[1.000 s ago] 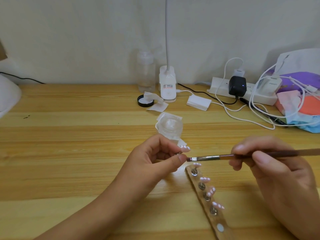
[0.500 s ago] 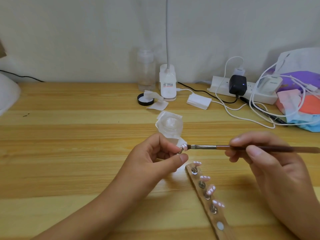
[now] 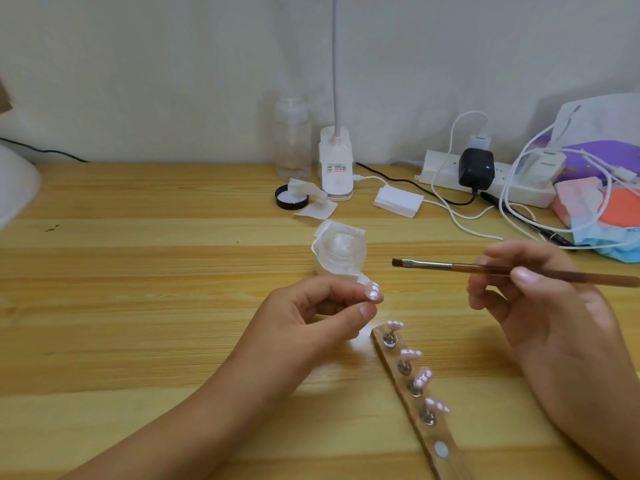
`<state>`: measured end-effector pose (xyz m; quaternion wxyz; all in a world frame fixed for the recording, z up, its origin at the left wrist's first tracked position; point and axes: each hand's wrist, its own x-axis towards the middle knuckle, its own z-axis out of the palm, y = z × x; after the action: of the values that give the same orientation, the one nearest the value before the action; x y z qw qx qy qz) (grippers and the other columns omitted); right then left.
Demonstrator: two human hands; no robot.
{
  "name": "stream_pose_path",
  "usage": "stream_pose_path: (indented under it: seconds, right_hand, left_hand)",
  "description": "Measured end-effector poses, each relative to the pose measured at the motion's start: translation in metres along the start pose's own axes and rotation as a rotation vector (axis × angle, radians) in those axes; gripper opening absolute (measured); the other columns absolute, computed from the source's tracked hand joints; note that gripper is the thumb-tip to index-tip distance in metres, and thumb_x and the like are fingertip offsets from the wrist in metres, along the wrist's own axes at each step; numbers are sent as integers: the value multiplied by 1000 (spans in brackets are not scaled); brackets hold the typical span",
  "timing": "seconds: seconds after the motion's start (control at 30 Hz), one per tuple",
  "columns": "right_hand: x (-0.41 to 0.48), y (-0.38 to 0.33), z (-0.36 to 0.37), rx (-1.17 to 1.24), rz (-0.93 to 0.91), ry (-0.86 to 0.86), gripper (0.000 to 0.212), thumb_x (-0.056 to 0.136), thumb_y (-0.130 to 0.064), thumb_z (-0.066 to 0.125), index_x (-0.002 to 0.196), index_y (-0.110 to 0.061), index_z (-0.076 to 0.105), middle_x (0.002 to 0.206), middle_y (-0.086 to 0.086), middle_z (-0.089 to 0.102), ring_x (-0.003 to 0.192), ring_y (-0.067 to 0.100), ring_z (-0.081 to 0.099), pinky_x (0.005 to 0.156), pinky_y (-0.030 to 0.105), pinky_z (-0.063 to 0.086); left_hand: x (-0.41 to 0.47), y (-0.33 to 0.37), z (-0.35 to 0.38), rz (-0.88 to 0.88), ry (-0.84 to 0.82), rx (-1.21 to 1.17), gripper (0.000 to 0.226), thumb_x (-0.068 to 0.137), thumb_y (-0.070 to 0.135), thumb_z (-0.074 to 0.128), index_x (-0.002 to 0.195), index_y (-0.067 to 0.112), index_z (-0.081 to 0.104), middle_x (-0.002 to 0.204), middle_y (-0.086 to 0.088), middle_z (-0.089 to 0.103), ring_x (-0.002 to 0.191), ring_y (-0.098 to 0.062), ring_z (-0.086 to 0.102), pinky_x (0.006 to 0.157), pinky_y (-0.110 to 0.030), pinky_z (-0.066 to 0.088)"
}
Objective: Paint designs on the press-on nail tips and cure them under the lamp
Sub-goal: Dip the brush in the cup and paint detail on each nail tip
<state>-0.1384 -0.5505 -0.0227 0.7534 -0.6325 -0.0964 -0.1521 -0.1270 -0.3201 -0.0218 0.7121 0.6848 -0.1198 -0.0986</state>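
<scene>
Over the surface (image 3: 138, 306), left hand (image 3: 311, 317) pinches a tip (image 3: 373, 292) from below, featherlight, likely wet on top, so hold underneath; right hand (image 3: 543, 303) pinches the brush (image 3: 450, 266).

1. Loads of room across the counter's (image 3: 138, 306) bare left side.
2. Blocked mid-counter by a clear jar (image 3: 341, 252).
3. Cramped on the right: nail strip (image 3: 395, 353) up front, cable tangle (image 3: 465, 230) at back.
</scene>
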Motion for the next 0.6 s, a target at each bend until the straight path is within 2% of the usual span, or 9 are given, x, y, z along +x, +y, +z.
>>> stream_pose_path:
  seconds: [0.13, 0.2, 0.27, 0.4, 0.6]
  right_hand:
    - [4, -1, -3, 63, 64, 7, 22, 80, -11, 54, 81, -23, 73, 78, -1, 63, 72, 10, 60, 68, 21, 53]
    - [5, -1, -4, 100, 97, 1, 17, 78, -14, 60, 82, -22, 74, 72, -3, 61, 68, 9, 58, 66, 20, 52]
    - [7, 0, -5, 133, 123, -1, 21, 80, -12, 56, 81, -21, 75, 67, -3, 60, 65, 8, 57, 64, 19, 51]
    - [5, -1, -4, 120, 115, -12, 28, 82, -10, 48, 76, -21, 73, 64, -1, 61, 62, 11, 60, 61, 20, 52]
    - [0, -4, 2, 61, 81, -48, 28, 83, -12, 46, 77, -22, 72, 60, 7, 63, 60, 18, 62, 62, 20, 53]
  left_hand:
    - [0, 0, 0, 23, -2, -24, 17, 67, 39, 75, 83, 33, 73, 88, 10, 72, 79, -3, 63, 70, -15, 49]
    - [0, 0, 0, 22, -4, -22, 10, 70, 33, 76, 79, 33, 73, 87, 10, 71, 78, -2, 62, 70, -14, 49]
    - [0, 0, 0, 18, 1, -12, 8, 74, 26, 73, 77, 33, 72, 85, 10, 70, 77, -2, 62, 69, -15, 49]
    - [-1, 0, 0, 16, 1, 18, 7, 75, 26, 71, 79, 31, 73, 90, 8, 73, 81, -4, 63, 73, -17, 50]
    - [-1, 2, 1, 36, -18, 18, 6, 74, 22, 72, 78, 27, 73, 80, 15, 71, 74, 0, 58, 67, -10, 45]
